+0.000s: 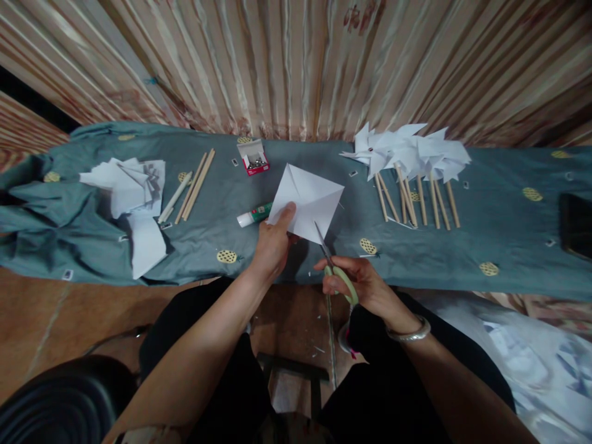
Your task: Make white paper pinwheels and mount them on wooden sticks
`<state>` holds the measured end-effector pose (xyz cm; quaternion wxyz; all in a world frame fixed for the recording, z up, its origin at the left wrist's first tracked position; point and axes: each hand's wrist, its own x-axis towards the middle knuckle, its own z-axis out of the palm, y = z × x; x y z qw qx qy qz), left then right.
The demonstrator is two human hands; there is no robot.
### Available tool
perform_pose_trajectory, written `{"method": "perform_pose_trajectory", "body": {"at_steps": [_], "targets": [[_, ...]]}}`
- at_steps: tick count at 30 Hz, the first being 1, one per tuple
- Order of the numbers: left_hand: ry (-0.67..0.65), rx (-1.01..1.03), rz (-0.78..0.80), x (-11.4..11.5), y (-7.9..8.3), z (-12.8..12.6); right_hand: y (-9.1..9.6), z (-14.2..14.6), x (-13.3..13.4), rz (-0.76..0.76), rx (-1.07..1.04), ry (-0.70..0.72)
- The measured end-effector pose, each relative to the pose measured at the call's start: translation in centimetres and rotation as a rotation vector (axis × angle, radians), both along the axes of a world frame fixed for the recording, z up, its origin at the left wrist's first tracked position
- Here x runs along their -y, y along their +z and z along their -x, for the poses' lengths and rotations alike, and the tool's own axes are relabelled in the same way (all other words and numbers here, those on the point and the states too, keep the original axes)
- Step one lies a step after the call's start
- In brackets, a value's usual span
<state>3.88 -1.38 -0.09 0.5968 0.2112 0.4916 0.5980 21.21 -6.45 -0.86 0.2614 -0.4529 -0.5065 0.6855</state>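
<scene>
My left hand (274, 242) pinches a white paper square (308, 197) by its lower left side, thumb on top and fingers hidden underneath. Crease lines run across the sheet from its corners. In my right hand (358, 280) is a pair of scissors (345, 282) with light green handles. Their blades reach over the paper's lower corner and point toward its middle. Partly under the paper's left edge lies a green glue stick (255, 214) with a white cap. Behind it stands an open small red box (257, 164) holding metal pins or tacks.
Finished paper pinwheels (411, 151) on wooden sticks lie at the right back. Wooden sticks (198, 185) and stacked white paper (134, 191) are at the left. A dark object (576, 225) sits far right; a pleated curtain (296, 74) hangs behind the cloth-covered table (462, 253).
</scene>
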Motion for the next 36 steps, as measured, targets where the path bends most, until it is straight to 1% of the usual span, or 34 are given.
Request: {"method": "perform_pose_trajectory", "body": {"at_steps": [9,13,19,25,29,33,36], "targets": [[-0.002,-0.022,0.002,-0.08,-0.04,0.12,0.12,0.25,-0.03,0.032,-0.032,-0.039],[-0.002,-0.028,-0.002,-0.05,-0.05,0.17,0.27,0.36,-0.14,0.042,-0.021,-0.03],[-0.002,-0.018,0.007,-0.08,0.06,0.17,0.0,0.43,-0.16,0.066,-0.012,-0.049],[-0.028,-0.02,0.027,0.1,-0.26,-0.04,0.13,0.45,-0.15,0.028,0.011,-0.051],[-0.034,-0.01,0.04,0.22,-0.4,-0.2,0.32,0.48,-0.19,0.037,0.004,-0.057],[-0.046,-0.008,0.019,0.18,-0.32,-0.2,0.17,0.53,-0.17,0.059,-0.01,-0.071],[-0.032,-0.005,0.026,0.11,-0.29,-0.21,-0.07,0.57,-0.11,0.071,-0.023,-0.084]]}}
